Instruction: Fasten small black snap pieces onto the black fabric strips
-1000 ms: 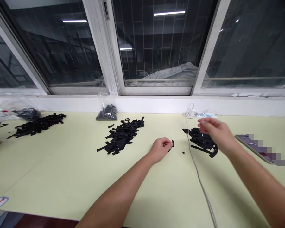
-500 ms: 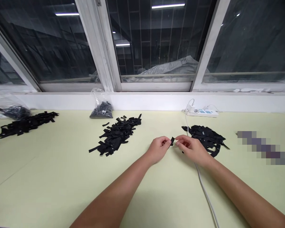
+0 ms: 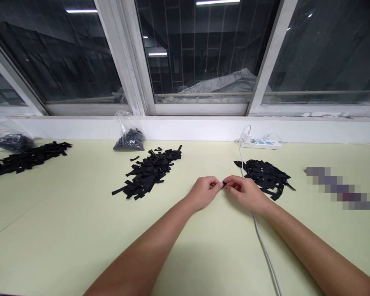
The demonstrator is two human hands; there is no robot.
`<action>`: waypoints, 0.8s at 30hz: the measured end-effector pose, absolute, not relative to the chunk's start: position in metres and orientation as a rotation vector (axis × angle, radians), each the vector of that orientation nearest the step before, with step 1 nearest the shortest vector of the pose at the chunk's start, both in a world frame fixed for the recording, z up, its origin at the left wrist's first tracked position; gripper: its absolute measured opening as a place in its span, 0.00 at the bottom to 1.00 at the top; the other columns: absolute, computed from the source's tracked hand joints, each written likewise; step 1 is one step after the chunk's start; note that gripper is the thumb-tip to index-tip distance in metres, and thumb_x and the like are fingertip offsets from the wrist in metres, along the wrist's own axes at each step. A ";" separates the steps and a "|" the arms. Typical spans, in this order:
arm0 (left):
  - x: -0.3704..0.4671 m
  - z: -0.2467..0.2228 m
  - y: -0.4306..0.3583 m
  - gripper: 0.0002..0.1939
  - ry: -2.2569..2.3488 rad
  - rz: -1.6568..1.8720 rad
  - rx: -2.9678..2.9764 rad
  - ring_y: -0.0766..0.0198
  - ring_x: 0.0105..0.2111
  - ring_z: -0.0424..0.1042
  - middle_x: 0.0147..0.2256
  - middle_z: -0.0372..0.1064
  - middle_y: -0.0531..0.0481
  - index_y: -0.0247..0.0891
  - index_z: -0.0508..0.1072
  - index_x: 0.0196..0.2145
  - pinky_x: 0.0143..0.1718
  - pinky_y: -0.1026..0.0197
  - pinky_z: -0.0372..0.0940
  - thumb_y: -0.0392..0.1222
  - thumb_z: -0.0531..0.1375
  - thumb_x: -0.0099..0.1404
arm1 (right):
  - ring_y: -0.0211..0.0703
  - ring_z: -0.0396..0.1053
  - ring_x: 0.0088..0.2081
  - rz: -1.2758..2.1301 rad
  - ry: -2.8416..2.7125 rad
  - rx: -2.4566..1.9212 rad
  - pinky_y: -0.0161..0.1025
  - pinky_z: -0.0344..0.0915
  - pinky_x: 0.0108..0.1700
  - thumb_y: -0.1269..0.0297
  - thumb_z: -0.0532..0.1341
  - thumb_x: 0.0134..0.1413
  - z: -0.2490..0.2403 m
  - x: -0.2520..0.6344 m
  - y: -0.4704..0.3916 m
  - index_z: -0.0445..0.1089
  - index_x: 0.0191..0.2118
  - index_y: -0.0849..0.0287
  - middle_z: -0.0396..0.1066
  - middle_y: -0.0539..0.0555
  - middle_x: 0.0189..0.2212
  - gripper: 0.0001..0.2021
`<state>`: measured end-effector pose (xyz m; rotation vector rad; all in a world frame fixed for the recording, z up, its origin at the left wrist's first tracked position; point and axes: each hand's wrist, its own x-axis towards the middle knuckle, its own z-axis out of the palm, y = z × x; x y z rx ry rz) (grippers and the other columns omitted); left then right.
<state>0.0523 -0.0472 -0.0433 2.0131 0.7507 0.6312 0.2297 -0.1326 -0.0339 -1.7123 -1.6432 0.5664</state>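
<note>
Between my two hands is a short black fabric strip, mostly hidden by the fingertips. My left hand pinches it between thumb and forefinger. From the other side my right hand closes its thumb and fingertips on the strip's other end. Just behind my right hand lies a heap of black strips, with a few longer pieces sticking out. To the left of my hands a second, longer heap of black strips spreads diagonally over the pale green table.
A clear bag of black pieces stands by the wall. Farther left are another strip heap and bag. A white power strip sits at the back; its cable runs under my right arm. A pixelated patch covers something at right.
My right hand has moved slightly left and its fingertips now meet the strip, which shows less than before. The whole view has shifted a little.
</note>
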 end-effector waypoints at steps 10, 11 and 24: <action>0.053 -0.038 -0.047 0.20 0.807 0.649 1.854 0.69 0.25 0.58 0.23 0.62 0.55 0.35 0.74 0.27 0.26 0.64 0.53 0.58 0.63 0.58 | 0.41 0.70 0.30 0.380 -1.620 -1.900 0.39 0.62 0.37 0.62 0.55 0.56 -0.021 0.243 -0.137 0.74 0.43 0.55 0.77 0.50 0.31 0.13; 0.052 -0.038 -0.047 0.20 0.805 0.649 1.847 0.69 0.24 0.58 0.23 0.63 0.55 0.35 0.74 0.27 0.26 0.64 0.53 0.58 0.64 0.57 | 0.41 0.70 0.30 0.379 -1.632 -1.904 0.39 0.62 0.37 0.62 0.55 0.57 -0.021 0.244 -0.137 0.74 0.43 0.55 0.76 0.50 0.31 0.13; 0.054 -0.041 -0.034 0.22 0.773 0.822 1.562 0.71 0.22 0.55 0.20 0.59 0.56 0.35 0.72 0.26 0.25 0.64 0.51 0.59 0.61 0.61 | 0.46 0.71 0.33 0.369 -1.776 -1.959 0.42 0.64 0.38 0.59 0.54 0.60 -0.016 0.247 -0.138 0.75 0.38 0.56 0.76 0.54 0.32 0.13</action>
